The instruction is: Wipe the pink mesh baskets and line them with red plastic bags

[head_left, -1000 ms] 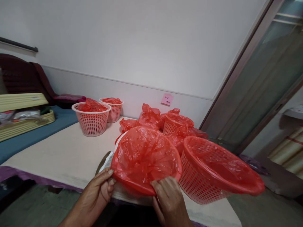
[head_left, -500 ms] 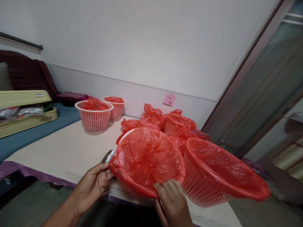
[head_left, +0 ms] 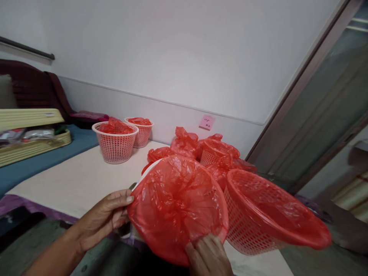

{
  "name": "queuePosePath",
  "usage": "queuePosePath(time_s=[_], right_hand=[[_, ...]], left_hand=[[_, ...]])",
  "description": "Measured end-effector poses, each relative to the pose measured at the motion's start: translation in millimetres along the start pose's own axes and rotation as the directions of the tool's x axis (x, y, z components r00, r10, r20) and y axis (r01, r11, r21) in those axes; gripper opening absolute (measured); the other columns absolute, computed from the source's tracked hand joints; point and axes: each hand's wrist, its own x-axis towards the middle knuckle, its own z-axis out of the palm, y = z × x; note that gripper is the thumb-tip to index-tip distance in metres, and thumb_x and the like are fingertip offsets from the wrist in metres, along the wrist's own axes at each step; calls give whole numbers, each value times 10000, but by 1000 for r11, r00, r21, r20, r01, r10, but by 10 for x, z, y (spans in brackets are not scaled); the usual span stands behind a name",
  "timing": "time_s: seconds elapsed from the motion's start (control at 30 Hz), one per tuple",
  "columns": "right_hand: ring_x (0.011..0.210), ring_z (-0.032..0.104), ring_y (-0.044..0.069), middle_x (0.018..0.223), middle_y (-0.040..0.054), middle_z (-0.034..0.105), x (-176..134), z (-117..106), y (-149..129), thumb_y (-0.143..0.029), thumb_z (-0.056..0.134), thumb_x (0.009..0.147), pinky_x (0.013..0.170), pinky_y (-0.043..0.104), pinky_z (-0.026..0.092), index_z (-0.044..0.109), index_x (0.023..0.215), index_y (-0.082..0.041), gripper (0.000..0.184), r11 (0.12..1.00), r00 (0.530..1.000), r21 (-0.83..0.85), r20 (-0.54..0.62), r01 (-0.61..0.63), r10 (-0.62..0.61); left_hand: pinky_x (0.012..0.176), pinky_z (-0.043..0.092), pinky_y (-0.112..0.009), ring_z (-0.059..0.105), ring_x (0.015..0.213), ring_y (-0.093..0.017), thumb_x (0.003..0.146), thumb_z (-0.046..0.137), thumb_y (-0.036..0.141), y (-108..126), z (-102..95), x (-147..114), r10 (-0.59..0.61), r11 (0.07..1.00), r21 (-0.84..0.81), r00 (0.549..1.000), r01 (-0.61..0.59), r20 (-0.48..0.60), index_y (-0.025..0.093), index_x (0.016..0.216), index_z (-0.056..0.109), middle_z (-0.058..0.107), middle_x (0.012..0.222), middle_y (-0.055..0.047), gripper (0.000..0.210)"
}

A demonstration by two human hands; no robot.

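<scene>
In the head view, a basket lined with a red plastic bag (head_left: 176, 203) is held tilted toward the camera in the lower centre of the frame, its rim gripped on both sides. The left hand (head_left: 105, 218) is seen at the lower left, fingers half curled and the thumb laid on the bag's edge at the basket's left rim; the right hand (head_left: 208, 255) is closed over the near rim at the bottom edge, with the film pinched under its fingers. The step in hand is judged to be the seating of the liner over the rim. It would be done well if the film were drawn evenly round the rim, the basket being held steady by one hand while slack is taken up by the other, and thin plastic were not pulled hard against the mesh, where it could tear. Just to the right, a second lined basket (head_left: 270, 214) is seen lying on its side on the pale table (head_left: 83, 180). Behind, in the middle, loose red bags and another basket (head_left: 214, 151) are heaped. At the upper left of the table two upright lined baskets (head_left: 115, 142) are stood side by side near the wall, and a pink note (head_left: 206, 122) is stuck above the heap.
</scene>
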Motion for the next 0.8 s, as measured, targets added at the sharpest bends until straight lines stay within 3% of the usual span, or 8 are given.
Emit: queuePosePath(time_s=[0.13,0.23,0.37,0.47,0.63,0.8], right_hand=[[540,465,145,558,-7,537,47,-9,-16,-66,366,925,616,326,368,591,826,-170,268,1000,996,16,-85,-20,22],[550,464,146,563,-7,533,71,-27,-20,-72,400,930,615,318,357,601,824,-156,242,1000,999,27,-32,9,-8],[564,472,151,572,-10,530,36,-34,-11,-70,441,913,645,327,360,611,839,-157,204,1000,1000,11,18,26,-26],[562,471,150,573,-13,532,-18,-16,1,-54,455,893,656,332,362,606,829,-162,197,999,999,-1,8,44,-44],[573,479,156,589,-8,537,-19,-18,15,-57,443,895,645,334,358,607,861,-157,195,1000,999,17,38,16,-17],[576,482,160,605,-2,543,23,-21,36,-61,450,890,628,333,348,608,890,-147,180,999,997,40,76,16,-19]], left_hand=[[363,371,-129,528,460,-58,856,621,237,238,97,59,-89,994,-54,994,93,61,102,776,661,632,675,-41,162],[310,334,-133,457,354,-43,907,539,268,357,211,190,-211,968,-118,972,222,101,93,761,648,625,614,-39,252],[271,265,-106,436,300,-29,909,497,172,461,381,436,-296,949,-107,955,297,28,69,747,631,634,565,-44,234],[253,217,-99,428,287,-31,877,495,110,493,449,580,-247,964,-100,969,246,0,88,665,591,590,493,-17,234],[323,381,-142,493,331,-68,866,526,143,503,376,673,-92,994,-66,991,86,-97,125,688,580,586,481,2,187],[265,202,-107,375,292,-29,809,599,152,500,130,791,19,1000,-20,984,-22,-175,144,644,542,515,451,50,174]])
